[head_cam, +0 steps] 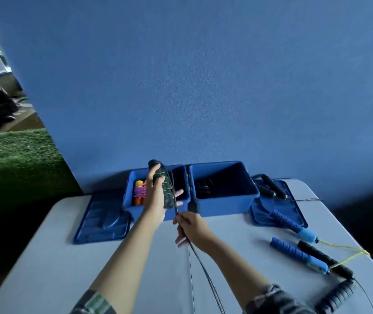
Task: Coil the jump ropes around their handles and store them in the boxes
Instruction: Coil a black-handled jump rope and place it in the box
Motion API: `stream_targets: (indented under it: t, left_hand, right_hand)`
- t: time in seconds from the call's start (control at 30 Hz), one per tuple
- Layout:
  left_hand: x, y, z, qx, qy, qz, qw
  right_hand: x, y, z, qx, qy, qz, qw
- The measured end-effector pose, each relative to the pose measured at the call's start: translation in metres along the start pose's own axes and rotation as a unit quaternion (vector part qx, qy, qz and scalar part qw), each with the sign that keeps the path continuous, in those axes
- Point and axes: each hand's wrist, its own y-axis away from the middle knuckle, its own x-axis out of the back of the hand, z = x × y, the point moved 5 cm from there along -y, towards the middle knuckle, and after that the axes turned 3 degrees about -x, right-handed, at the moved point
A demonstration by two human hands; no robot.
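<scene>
My left hand (156,196) grips a pair of black jump-rope handles (164,186) held upright above the left blue box (131,200), with green-flecked rope wound around them. My right hand (191,227) pinches the dark loose rope (203,266) just below the handles; the rope trails down toward me. The left box holds a coiled rope with orange and yellow handles (140,192). The right blue box (224,202) holds something dark at its bottom.
Two blue lids lie flat, one left (101,220) and one right (278,205) of the boxes. On the right of the grey table lie blue handles with a yellow cord (294,225), black foam handles (330,266), and black handles (271,186) on the lid. A blue wall stands behind.
</scene>
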Motion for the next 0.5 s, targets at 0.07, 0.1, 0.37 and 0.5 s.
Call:
stream_targets:
  t: [0.07,0.1,0.37,0.5]
  left_hand:
    - [0.002,0.001,0.003,-0.051,-0.06,0.003,0.997]
    - [0.004,0.0,0.003,-0.072,-0.071,0.009,0.995]
    - [0.054,-0.016,0.015,-0.05,0.012,0.115,0.992]
    - [0.079,-0.032,0.026,-0.07,-0.032,0.152,0.985]
  right_hand:
    - [0.003,0.003,0.004,-0.023,0.004,-0.017,1.0]
    - [0.005,0.006,0.008,-0.034,0.025,-0.028,0.999]
    - [0.064,0.037,0.023,-0.009,0.178,-0.038,0.983]
    - [0.07,0.056,0.011,-0.075,0.177,-0.124,0.973]
